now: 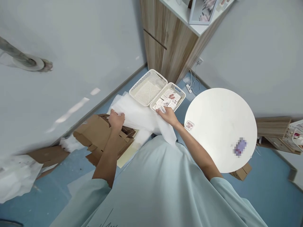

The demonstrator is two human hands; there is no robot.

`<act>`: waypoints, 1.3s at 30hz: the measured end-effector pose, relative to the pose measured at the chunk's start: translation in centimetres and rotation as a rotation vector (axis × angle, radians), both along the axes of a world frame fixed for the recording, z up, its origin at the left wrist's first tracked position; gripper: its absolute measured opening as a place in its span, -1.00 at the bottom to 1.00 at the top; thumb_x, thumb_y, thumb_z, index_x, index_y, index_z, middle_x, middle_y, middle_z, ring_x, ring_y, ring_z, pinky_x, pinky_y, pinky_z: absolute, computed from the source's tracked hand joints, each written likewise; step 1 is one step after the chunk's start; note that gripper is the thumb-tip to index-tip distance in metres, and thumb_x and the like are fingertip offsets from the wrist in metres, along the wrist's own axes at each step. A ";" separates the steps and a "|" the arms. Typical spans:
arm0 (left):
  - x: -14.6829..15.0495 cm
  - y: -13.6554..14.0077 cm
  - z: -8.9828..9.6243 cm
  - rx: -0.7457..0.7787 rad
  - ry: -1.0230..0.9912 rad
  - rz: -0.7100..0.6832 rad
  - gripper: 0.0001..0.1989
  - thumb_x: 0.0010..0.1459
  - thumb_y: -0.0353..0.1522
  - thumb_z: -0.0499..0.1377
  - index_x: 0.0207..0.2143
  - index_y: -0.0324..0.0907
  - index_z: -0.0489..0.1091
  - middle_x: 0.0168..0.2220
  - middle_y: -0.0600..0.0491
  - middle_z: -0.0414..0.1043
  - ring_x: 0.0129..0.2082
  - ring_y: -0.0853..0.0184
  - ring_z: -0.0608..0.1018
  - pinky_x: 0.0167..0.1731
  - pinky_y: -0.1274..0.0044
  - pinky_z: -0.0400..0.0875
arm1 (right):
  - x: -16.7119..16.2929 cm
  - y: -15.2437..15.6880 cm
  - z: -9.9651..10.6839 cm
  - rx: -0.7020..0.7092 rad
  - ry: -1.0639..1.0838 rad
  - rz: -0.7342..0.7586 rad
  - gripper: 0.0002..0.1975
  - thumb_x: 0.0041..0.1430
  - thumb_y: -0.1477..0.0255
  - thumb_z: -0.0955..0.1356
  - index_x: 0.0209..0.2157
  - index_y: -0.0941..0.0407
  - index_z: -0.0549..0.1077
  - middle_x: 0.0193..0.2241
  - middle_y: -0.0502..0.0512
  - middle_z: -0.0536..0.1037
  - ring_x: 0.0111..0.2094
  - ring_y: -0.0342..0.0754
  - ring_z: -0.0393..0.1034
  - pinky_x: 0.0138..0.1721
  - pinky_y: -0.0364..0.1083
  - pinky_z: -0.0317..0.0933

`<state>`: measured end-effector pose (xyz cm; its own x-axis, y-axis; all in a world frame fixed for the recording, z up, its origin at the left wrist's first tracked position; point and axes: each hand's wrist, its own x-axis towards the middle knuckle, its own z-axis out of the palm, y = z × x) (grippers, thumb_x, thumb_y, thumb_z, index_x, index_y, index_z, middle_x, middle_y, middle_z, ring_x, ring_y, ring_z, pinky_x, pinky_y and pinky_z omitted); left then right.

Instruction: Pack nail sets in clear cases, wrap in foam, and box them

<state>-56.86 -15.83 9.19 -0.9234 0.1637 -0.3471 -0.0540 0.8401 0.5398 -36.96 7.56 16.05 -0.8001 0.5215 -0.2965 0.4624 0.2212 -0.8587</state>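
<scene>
Thin white packing foam sheet [139,115] stretches between my two hands, in front of two baskets. My left hand [115,119] is closed on its left side, above the flattened cardboard boxes [98,132]. At the other side, my right hand [168,115] pinches the sheet, with a loose end hanging down towards my shirt. Just beyond the right hand stands a white plastic basket [181,99] holding several small printed packets [169,97]. A larger white basket [148,90] with a perforated bottom stands beside it on the left.
To the right is a round white table [220,126] with a small clear pack [189,125] and a blurred purple item [240,146]. A wood-grain cabinet [163,41] stands behind the baskets. A power strip [188,88] with cables lies on the floor. White plastic wrapping [19,176] lies far left.
</scene>
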 end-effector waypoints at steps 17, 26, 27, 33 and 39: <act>17.2 16.4 5.7 0.695 -0.620 -0.848 -0.55 0.02 -0.01 0.45 -0.26 -0.19 0.59 -0.24 -0.07 0.66 -0.21 0.21 0.64 -0.12 0.40 0.52 | 10.7 5.5 1.4 0.046 0.141 -0.884 -0.50 0.16 -0.08 0.39 -0.47 0.09 0.38 -0.54 -0.02 0.39 -0.43 -0.08 0.28 -0.43 -0.11 0.13; 24.6 22.7 4.8 0.673 -0.744 -0.915 -0.48 -0.05 0.05 0.45 -0.28 -0.20 0.60 -0.33 -0.02 0.62 -0.36 0.27 0.60 -0.33 0.45 0.55 | 26.3 5.0 0.1 -0.372 0.318 -0.931 -0.44 -0.05 -0.06 0.59 -0.21 0.08 0.56 -0.23 0.13 0.67 -0.15 0.06 0.54 -0.10 -0.01 0.42; 25.5 23.2 4.7 0.669 -0.741 -0.918 -0.48 -0.05 0.05 0.45 -0.26 -0.20 0.61 -0.34 -0.02 0.62 -0.38 0.28 0.59 -0.35 0.44 0.55 | 27.8 4.8 -0.4 -0.379 0.331 -0.924 -0.44 -0.08 -0.04 0.61 -0.21 0.08 0.57 -0.21 0.14 0.68 -0.14 0.07 0.54 -0.08 0.00 0.43; 31.6 26.3 5.9 0.608 -0.799 -0.954 -0.47 0.01 0.05 0.44 -0.19 -0.20 0.64 -0.28 -0.07 0.64 -0.33 0.23 0.63 -0.23 0.36 0.61 | 35.2 5.8 -2.6 -0.375 0.385 -0.983 -0.55 0.00 -0.02 0.58 -0.33 0.05 0.57 -0.32 0.07 0.65 -0.26 0.02 0.51 -0.16 -0.01 0.41; 37.5 28.9 6.9 0.514 -0.796 -0.992 -0.54 0.06 0.03 0.41 -0.26 -0.20 0.62 -0.25 -0.08 0.63 -0.29 0.22 0.63 -0.26 0.40 0.57 | 40.5 8.5 -3.6 -0.418 0.406 -0.983 -0.56 0.02 -0.01 0.57 -0.31 0.06 0.56 -0.34 0.04 0.62 -0.29 -0.02 0.47 -0.19 -0.04 0.36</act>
